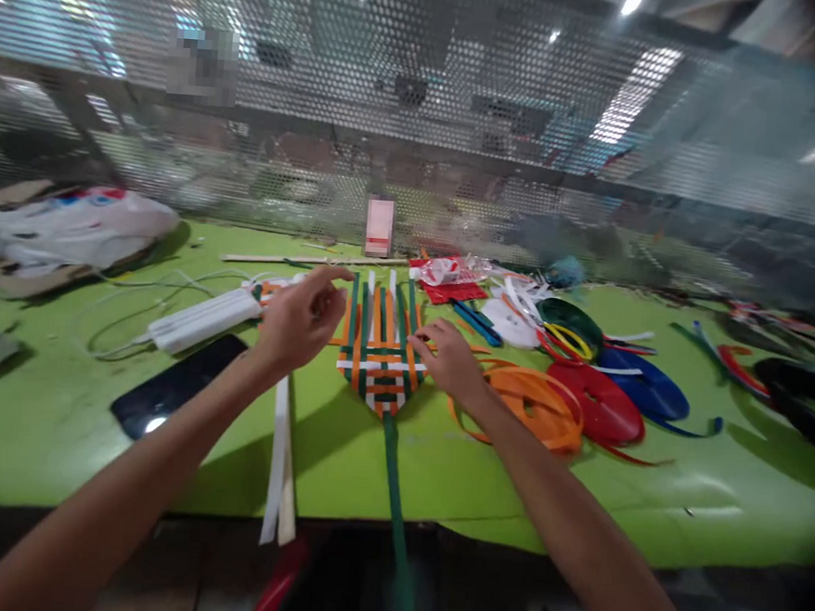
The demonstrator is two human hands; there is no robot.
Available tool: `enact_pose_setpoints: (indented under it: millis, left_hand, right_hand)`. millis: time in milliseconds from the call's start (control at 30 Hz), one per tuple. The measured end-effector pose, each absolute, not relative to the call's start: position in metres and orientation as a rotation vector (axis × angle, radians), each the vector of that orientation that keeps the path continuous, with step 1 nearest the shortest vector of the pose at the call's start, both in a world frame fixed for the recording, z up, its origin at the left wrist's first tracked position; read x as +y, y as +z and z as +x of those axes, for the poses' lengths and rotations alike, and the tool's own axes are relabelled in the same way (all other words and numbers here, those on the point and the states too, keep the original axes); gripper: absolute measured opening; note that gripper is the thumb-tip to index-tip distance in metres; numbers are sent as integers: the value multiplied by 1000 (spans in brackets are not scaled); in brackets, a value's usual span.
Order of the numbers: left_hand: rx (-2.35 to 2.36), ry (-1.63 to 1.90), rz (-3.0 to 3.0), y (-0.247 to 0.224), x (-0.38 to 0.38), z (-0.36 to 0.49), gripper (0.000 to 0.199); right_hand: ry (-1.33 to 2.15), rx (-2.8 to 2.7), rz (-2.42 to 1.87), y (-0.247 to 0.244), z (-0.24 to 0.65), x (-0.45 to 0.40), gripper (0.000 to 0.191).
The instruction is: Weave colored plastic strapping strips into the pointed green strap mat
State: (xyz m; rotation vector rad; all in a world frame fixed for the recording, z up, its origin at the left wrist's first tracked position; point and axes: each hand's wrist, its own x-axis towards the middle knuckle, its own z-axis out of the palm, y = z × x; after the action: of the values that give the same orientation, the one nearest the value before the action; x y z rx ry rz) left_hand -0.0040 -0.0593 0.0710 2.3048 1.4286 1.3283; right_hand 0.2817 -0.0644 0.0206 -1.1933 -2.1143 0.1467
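A woven piece of orange, green and white strips lies on the green table, its pointed end toward me. Loose strip ends stand out at its far side, and a long green strip runs from its point over the table's front edge. My left hand is at the upper left of the weave, thumb and forefinger curled near the green strip ends; whether it grips one is unclear. At the right edge, my right hand has its bent fingers at the weave's side, near an orange strip; what they hold is too small to tell.
Orange, red and blue strip coils lie to the right. On the left are a phone, a white power strip and white strips. A mesh screen stands behind the table.
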Motion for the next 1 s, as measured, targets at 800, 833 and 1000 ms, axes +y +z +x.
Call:
enact_pose_setpoints:
  millis: [800, 833, 1000]
  left_hand:
    - [1648, 300, 2569, 14, -48, -12, 62]
    - [1649, 301, 2573, 14, -49, -12, 61]
    - [1653, 321, 2555, 14, -50, -10, 56]
  right_hand:
    - [572, -2207, -1426, 7, 305, -45, 41]
    - [583, -2193, -1446, 7, 304, -46, 43]
    - [644, -2169, -1475, 9, 304, -45, 43]
